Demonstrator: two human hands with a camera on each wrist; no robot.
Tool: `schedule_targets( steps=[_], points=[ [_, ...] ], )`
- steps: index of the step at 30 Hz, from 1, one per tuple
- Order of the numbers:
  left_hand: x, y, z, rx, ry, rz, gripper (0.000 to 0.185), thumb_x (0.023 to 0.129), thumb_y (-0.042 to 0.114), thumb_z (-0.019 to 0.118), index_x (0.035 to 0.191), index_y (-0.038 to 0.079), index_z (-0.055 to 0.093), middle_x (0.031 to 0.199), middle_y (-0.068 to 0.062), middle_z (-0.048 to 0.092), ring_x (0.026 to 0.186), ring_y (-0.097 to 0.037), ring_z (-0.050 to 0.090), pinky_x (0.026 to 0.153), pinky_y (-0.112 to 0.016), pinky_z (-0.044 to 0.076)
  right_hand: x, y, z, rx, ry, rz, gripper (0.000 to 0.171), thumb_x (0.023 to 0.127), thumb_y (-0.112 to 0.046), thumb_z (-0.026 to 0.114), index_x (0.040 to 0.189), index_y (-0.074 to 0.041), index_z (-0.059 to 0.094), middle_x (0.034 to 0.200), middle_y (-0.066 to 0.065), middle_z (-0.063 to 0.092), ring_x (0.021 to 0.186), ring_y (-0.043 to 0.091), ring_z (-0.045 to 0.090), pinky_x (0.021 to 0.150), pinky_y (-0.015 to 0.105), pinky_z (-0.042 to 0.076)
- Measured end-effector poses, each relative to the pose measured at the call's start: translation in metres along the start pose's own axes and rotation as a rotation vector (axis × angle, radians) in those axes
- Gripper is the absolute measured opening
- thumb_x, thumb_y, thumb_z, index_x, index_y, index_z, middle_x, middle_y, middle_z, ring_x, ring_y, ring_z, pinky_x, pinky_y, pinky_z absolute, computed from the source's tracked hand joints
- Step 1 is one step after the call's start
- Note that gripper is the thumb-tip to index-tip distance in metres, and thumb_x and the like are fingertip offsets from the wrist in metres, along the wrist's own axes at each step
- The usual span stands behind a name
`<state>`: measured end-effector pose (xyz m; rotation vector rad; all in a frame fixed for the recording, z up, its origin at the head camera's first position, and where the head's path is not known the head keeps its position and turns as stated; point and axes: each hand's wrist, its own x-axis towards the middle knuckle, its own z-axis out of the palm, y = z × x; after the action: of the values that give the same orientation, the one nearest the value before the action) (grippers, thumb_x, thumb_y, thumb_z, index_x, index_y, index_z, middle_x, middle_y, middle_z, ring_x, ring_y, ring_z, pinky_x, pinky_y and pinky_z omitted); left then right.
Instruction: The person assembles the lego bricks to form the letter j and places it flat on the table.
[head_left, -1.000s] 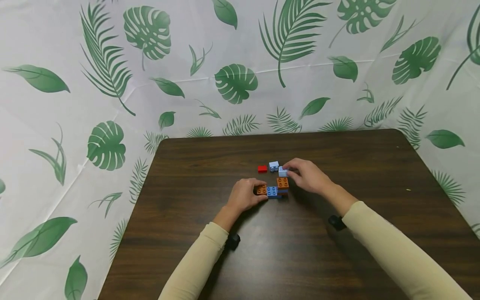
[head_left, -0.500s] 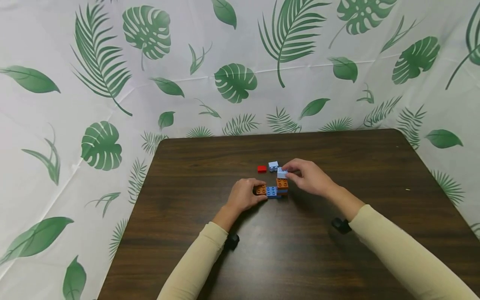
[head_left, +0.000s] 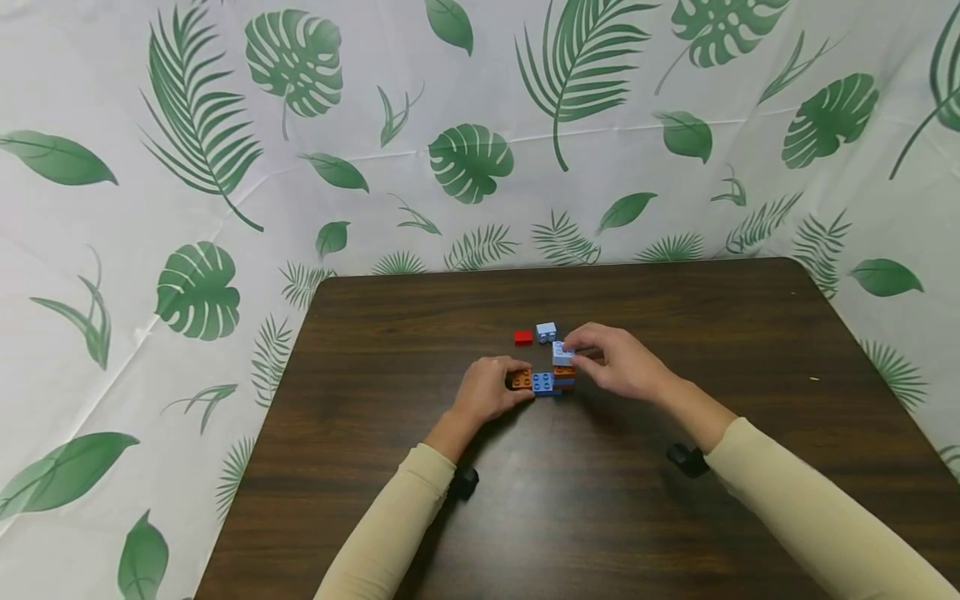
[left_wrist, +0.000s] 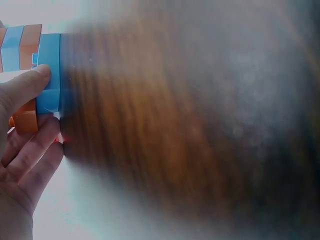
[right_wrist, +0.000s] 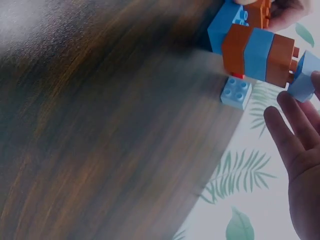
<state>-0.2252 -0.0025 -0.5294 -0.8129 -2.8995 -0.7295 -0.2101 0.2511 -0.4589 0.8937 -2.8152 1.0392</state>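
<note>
the left hand (head_left: 487, 390) rests on the tabletop (head_left: 420, 333) with its fingers curled round the near-left end of the brick stack (head_left: 546, 382), thumb pressed on a blue brick (left_wrist: 49, 72) of it and an orange brick (left_wrist: 25, 120) under the fingers. the stack lies just right of that hand, touching it; in the right wrist view it shows orange, blue and orange layers (right_wrist: 257, 52) side by side. the right hand (head_left: 617, 365) is on the far-right side of the stack, thumb and fingertips pinching a pale blue brick (head_left: 562, 353) that sits at the top of the stack's taller end; whether the brick is fully seated cannot be told. its remaining fingers (right_wrist: 290, 132) are spread loosely below the brick. beyond the right hand's fingertips, apart from the stack, a loose pale blue brick (head_left: 546, 332) lies on the tabletop, with a red brick (head_left: 522, 337) just left of it. a leaf-print cloth (head_left: 472, 158) hangs behind the tabletop.
</note>
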Motion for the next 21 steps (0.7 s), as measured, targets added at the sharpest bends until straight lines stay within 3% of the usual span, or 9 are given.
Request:
schedule_targets(
  steps=[21],
  points=[
    [0.0018,-0.0019,-0.0017,0.001,0.010,0.014,0.043,0.078,0.042,0.082,0.116,0.023,0.075,0.106,0.005,0.071,0.088,-0.010,0.064,0.079,-0.030,0.051,-0.0029,-0.0050,0.0004,-0.099,0.004,-0.115,0.018,0.091,-0.011,0.070,0.108,-0.016,0.069,0.119,-0.002,0.061,0.093,0.018,0.062,0.070,0.034,0.050]
  ],
)
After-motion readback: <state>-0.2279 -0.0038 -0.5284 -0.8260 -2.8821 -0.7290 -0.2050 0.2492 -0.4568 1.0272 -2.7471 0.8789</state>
